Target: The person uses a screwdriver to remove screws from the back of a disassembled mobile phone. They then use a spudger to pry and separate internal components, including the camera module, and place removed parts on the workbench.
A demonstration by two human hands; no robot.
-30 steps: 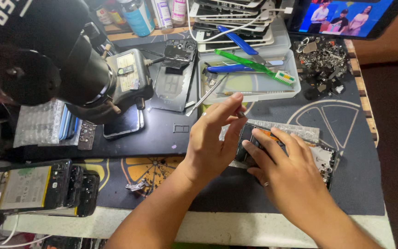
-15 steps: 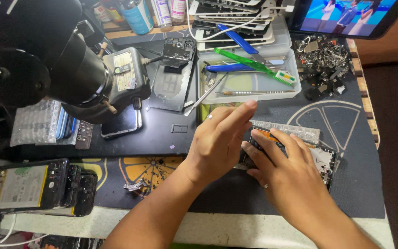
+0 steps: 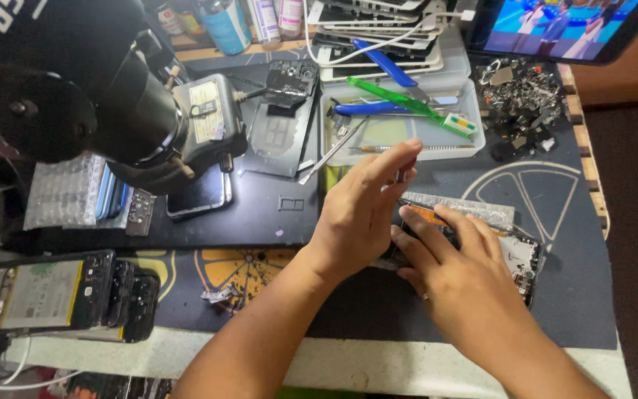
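My right hand (image 3: 459, 273) lies flat on an opened phone (image 3: 515, 255) on the dark work mat (image 3: 577, 303), its fingers spread over the phone's orange-marked upper part and holding it down. My left hand (image 3: 359, 214) hovers just left of it, tilted on edge with the fingers stretched out together toward the white tray (image 3: 474, 140). A small dark thing shows under the left fingertips; I cannot tell whether the hand pinches it. Much of the phone is hidden beneath both hands.
A black microscope head (image 3: 112, 96) looms at upper left. The tray holds a green tool (image 3: 400, 96) and blue-handled tools (image 3: 382, 63). Metal tweezers (image 3: 330, 151) lie beside a dark back cover (image 3: 278, 137). Small metal scrap (image 3: 522, 96) is piled at upper right; opened phones (image 3: 38, 295) lie at left.
My left hand's fingers have straightened from a pinch and reached further up and to the right. My right hand has stayed on the phone.
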